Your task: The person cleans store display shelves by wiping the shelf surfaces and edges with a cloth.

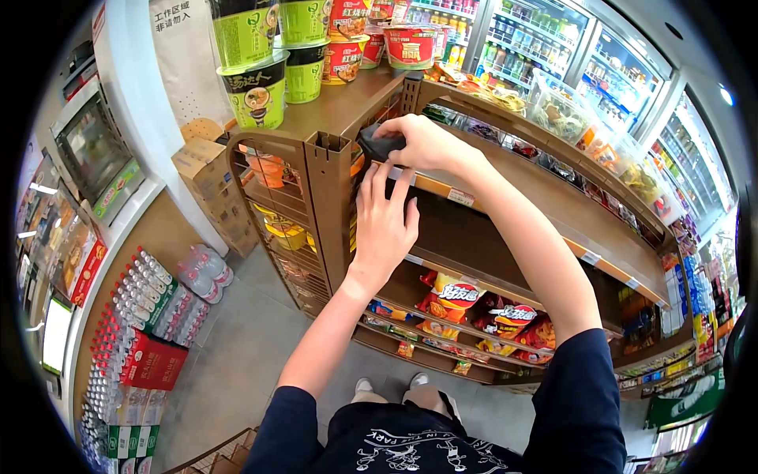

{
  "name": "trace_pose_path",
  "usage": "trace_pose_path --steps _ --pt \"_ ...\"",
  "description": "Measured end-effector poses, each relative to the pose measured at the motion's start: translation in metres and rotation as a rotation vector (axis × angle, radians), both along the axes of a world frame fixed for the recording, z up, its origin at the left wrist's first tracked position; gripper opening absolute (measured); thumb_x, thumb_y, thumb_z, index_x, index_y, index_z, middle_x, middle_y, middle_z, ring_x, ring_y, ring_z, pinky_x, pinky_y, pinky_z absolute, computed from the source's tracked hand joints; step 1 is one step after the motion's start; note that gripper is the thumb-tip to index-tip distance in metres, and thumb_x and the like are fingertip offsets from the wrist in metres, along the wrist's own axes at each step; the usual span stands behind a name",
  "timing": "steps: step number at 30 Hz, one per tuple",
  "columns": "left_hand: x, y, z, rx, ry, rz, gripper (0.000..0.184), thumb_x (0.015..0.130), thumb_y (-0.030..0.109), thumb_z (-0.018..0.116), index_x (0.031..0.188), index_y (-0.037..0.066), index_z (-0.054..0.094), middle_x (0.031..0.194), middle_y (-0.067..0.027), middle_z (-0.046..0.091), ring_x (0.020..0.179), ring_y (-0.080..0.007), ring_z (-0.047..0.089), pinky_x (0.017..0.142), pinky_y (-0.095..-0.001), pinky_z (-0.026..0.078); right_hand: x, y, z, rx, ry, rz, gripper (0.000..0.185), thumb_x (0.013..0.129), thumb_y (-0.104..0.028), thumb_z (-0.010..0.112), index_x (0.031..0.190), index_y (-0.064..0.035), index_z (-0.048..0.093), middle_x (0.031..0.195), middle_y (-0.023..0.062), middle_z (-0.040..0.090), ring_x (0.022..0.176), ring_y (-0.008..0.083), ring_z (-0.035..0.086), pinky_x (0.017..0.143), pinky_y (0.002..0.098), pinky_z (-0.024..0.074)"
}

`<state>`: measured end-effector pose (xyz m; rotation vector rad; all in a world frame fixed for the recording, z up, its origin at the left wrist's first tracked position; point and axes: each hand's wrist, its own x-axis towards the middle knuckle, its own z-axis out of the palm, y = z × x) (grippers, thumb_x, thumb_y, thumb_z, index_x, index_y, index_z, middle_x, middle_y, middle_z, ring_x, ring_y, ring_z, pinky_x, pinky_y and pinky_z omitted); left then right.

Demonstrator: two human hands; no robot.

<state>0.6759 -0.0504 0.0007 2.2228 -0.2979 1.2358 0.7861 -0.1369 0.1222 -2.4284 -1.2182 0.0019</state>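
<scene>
My right hand (pixel 426 144) is bent over at the left end of the brown shelf unit's upper shelf (pixel 537 189), its fingers closed on a dark grey cloth (pixel 374 145). The cloth lies bunched against the corner by the upright post (pixel 328 205). Just below, my left hand (pixel 384 225) has its fingers stretched out and apart, with the fingertips at the shelf's front edge near the cloth. Whether those fingertips touch the cloth I cannot tell. A price label (pixel 461 197) sits on the shelf edge to the right of my hands.
Instant noodle cups (pixel 257 93) are stacked on the unit's top, close to my hands. Chip bags (pixel 450 296) fill a lower shelf. Cartons (pixel 209 186) and bottled drinks (pixel 142 296) stand at left. Clear bins (pixel 557 103) and drink fridges (pixel 521 39) are behind.
</scene>
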Motion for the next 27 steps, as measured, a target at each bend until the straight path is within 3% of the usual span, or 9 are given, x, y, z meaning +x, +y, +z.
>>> trace_pose_path --steps 4,7,11,22,27 --pt "0.002 0.007 0.001 0.019 0.012 -0.001 0.046 0.085 0.008 0.064 0.129 0.008 0.053 0.133 -0.0225 0.04 0.127 -0.0433 0.038 0.107 -0.0509 0.035 0.0 0.004 0.003 0.019 0.031 -0.009 0.043 0.075 -0.006 0.068 0.117 -0.0013 0.064 0.102 0.0156 0.071 0.094 0.0245 0.068 0.087 0.0365 0.0528" --pt "0.006 0.009 0.002 -0.106 0.03 -0.076 0.043 0.085 0.01 0.064 0.127 0.011 0.055 0.134 -0.0337 0.034 0.128 -0.0514 0.036 0.109 -0.052 0.033 0.002 0.002 0.002 -0.023 0.003 -0.027 0.04 0.076 -0.01 0.072 0.115 -0.0015 0.066 0.097 0.0143 0.071 0.089 0.0234 0.068 0.084 0.0353 0.0525" --pt "0.009 0.01 0.004 -0.136 0.055 -0.139 0.039 0.085 0.009 0.064 0.123 0.01 0.055 0.139 -0.0376 0.03 0.128 -0.0547 0.035 0.109 -0.0527 0.034 0.0 -0.006 -0.002 0.014 0.012 -0.116 0.037 0.078 -0.014 0.074 0.111 -0.0002 0.068 0.093 0.0143 0.072 0.088 0.0228 0.068 0.084 0.0346 0.0523" --pt "0.011 0.011 0.006 -0.206 0.038 -0.172 0.037 0.083 0.01 0.067 0.12 0.011 0.06 0.134 -0.0333 0.035 0.127 -0.0508 0.039 0.108 -0.0512 0.035 0.005 -0.017 -0.007 0.034 -0.007 -0.128 0.041 0.079 -0.017 0.075 0.116 -0.0008 0.067 0.1 0.0152 0.072 0.09 0.0217 0.068 0.086 0.0335 0.0517" --pt "0.007 0.017 0.01 -0.156 0.088 -0.191 0.038 0.084 0.011 0.064 0.122 0.008 0.058 0.133 -0.036 0.034 0.125 -0.0527 0.039 0.107 -0.0512 0.037 0.002 -0.024 -0.007 0.065 0.004 -0.105 0.039 0.079 -0.016 0.075 0.115 -0.0003 0.068 0.097 0.014 0.073 0.087 0.0184 0.068 0.083 0.0327 0.0521"
